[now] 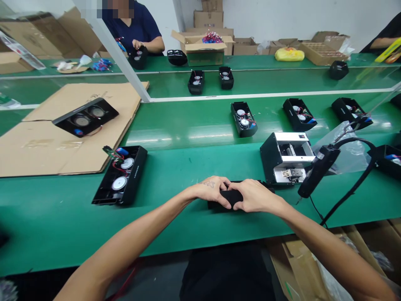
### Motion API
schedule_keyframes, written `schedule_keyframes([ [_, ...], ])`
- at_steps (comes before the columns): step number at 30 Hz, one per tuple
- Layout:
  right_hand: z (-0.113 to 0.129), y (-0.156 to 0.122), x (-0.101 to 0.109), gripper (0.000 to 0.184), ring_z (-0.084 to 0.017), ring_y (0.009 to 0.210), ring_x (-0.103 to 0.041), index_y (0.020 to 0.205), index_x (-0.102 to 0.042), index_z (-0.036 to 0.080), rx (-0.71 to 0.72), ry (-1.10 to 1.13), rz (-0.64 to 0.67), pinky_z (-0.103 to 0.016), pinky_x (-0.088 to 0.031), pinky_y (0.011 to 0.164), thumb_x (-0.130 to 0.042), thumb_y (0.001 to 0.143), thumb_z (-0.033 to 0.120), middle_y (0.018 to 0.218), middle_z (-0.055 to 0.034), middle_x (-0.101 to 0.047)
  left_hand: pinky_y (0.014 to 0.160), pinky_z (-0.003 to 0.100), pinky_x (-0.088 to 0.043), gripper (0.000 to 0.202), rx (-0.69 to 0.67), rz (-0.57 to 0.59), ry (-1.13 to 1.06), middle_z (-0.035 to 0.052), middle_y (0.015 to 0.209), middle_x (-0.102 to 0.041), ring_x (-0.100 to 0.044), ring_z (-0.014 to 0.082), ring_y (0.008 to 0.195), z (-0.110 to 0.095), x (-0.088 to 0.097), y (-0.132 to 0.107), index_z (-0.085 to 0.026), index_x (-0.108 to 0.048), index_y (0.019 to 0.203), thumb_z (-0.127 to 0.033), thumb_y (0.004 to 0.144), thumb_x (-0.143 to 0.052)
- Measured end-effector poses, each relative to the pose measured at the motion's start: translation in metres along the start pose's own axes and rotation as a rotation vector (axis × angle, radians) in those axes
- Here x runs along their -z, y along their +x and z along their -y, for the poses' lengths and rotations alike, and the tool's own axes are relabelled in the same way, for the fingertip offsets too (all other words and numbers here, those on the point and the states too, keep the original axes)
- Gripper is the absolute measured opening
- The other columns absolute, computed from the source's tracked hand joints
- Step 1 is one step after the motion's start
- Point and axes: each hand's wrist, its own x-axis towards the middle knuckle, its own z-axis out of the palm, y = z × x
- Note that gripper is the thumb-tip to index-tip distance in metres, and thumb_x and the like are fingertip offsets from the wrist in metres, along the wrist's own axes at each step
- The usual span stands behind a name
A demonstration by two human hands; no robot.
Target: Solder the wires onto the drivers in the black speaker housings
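Observation:
Both hands are on a black speaker housing point(232, 196) lying on the green bench near its front edge. My left hand point(214, 190) curls its thumb and fingers around the left part. From the other side my right hand point(255, 195) grips it, the thumbs and fingertips of the two hands nearly meeting on top. The hands hide much of the housing. To the left lies an open black speaker housing point(135, 173) with two round silver-backed drivers, wires and a green circuit board sticking out at its far end.
An electric screwdriver point(319, 171) hangs at the right, before a black-and-silver machine point(286, 156). Another speaker point(86, 116) rests on flat cardboard point(40, 146). Open housings point(243, 119) sit on the green conveyor. Across from me, a person point(140, 29) handles a black housing beside an open carton point(205, 56).

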Motion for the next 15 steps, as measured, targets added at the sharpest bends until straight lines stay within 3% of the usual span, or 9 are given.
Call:
schedule_keyframes([
  [3, 0.002, 0.002, -0.002, 0.049, -0.03, 0.093, -0.078, 0.127, -0.075, 0.022, -0.025, 0.045, 0.01, -0.03, -0.034, 0.063, -0.083, 0.079, 0.028, 0.102, -0.0084, -0.085, 0.067, 0.025, -0.042, 0.044, -0.002, -0.013, 0.002, -0.0013, 0.12, -0.073, -0.064, 0.0142, 0.085, 0.001, 0.0, 0.001, -0.018, -0.066, 0.059, -0.05, 0.061, -0.096],
  [8, 0.007, 0.01, 0.001, 0.032, -0.027, 0.08, -0.076, 0.107, -0.081, 0.02, -0.035, 0.046, 0.04, -0.03, -0.034, 0.061, -0.082, 0.075, 0.024, 0.087, -0.0065, -0.083, 0.067, 0.026, -0.043, 0.042, -0.016, -0.012, -0.003, -0.0016, 0.115, -0.073, -0.065, 0.0147, 0.084, 0.0, 0.0, 0.002, -0.019, -0.068, 0.059, -0.052, 0.062, -0.094],
  [15, 0.007, 0.006, -0.003, 0.043, -0.033, 0.09, -0.078, 0.119, -0.08, 0.021, -0.047, -0.031, 0.012, -0.033, -0.037, 0.066, -0.081, 0.078, 0.033, 0.092, -0.0101, -0.084, 0.067, 0.027, -0.042, 0.042, -0.057, -0.015, 0.0, -0.0017, 0.119, -0.073, -0.065, 0.0154, 0.088, 0.001, -0.003, 0.0, -0.019, -0.07, 0.058, -0.053, 0.064, -0.093],
])
